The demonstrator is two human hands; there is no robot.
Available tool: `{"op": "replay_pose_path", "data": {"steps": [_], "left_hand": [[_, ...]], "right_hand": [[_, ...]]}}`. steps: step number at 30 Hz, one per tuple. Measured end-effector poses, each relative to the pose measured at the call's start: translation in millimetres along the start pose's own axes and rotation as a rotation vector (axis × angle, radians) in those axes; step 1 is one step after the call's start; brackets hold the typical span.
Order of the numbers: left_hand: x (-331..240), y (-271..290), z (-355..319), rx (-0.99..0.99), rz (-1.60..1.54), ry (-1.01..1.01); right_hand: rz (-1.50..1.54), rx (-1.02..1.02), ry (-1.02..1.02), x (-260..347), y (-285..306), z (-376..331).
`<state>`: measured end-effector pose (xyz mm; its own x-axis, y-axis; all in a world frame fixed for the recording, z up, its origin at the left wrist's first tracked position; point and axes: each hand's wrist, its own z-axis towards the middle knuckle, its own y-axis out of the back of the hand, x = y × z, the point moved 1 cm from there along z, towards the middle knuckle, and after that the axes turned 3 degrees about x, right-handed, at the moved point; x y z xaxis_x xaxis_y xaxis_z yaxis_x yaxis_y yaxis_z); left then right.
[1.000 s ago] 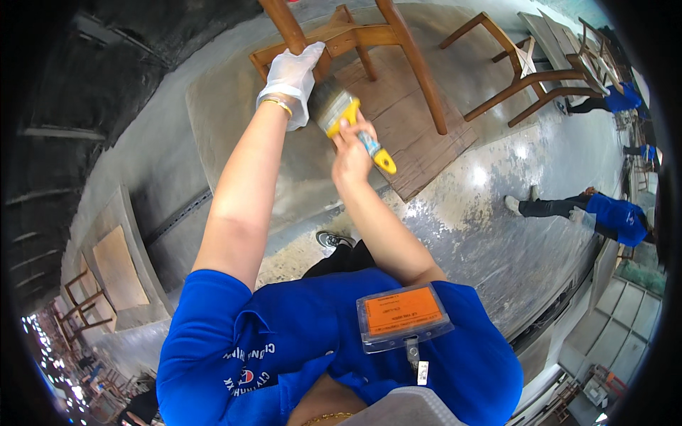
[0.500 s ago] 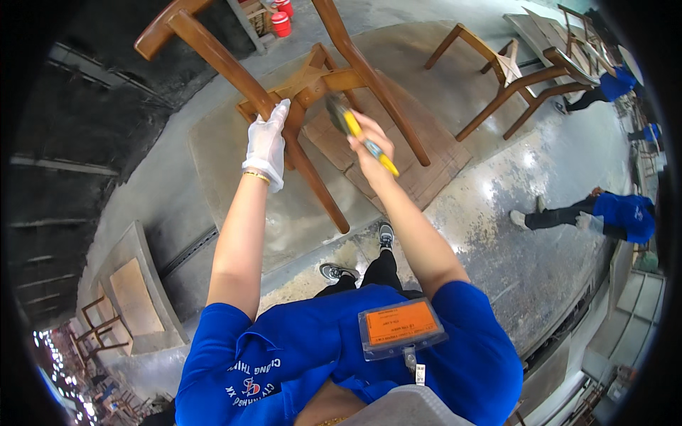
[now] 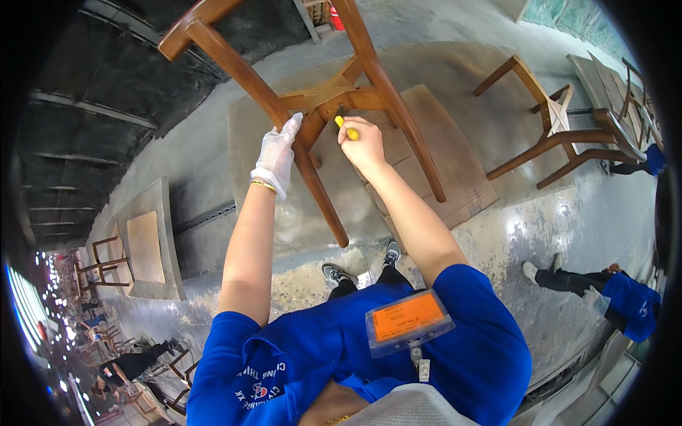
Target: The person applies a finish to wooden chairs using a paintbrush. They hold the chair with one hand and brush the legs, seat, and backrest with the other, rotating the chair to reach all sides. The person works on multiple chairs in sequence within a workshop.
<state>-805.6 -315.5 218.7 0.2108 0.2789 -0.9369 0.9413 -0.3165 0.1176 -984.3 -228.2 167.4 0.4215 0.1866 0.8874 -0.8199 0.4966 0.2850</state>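
A brown wooden chair frame (image 3: 234, 67) without a seat stands tipped in front of me, legs pointing my way. My left hand (image 3: 275, 155), in a thin whitish glove, is closed round the chair where a leg meets the seat rail. In my bare right hand (image 3: 364, 147) is a brush (image 3: 352, 133) with a yellow handle. Its dark head reaches the inner side of the seat rail, just right of the corner joint. My fingers cover part of the handle, and the bristles are hard to make out.
Under the chair a cardboard sheet (image 3: 444, 167) lies on a broad worktop (image 3: 249, 135). Another wooden chair frame (image 3: 522, 156) stands to the right. Further right is a person in a blue shirt (image 3: 629, 302). A panel (image 3: 165, 259) is at left, and a red bucket (image 3: 337, 20) is at the far side.
My right hand has turned the brush, bringing its head against the seat rail. My left hand keeps its hold on the chair. The whole view has shifted, with surroundings now further right.
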Motion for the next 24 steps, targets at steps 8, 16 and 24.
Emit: {"op": "replay_pose_path", "data": {"steps": [8, 16, 24], "left_hand": [[-8, 4, -3, 0.073, -0.03, 0.051], [-1, 1, -11, 0.114, -0.071, -0.064], [9, 2, 0, 0.235, -0.199, -0.07]], "right_hand": [[0.031, 0.35, -0.588, -18, -7, -4], [0.605, 0.268, -0.042, -14, 4, -15], [0.528, -0.03, -0.204, -35, 22, 2]]}}
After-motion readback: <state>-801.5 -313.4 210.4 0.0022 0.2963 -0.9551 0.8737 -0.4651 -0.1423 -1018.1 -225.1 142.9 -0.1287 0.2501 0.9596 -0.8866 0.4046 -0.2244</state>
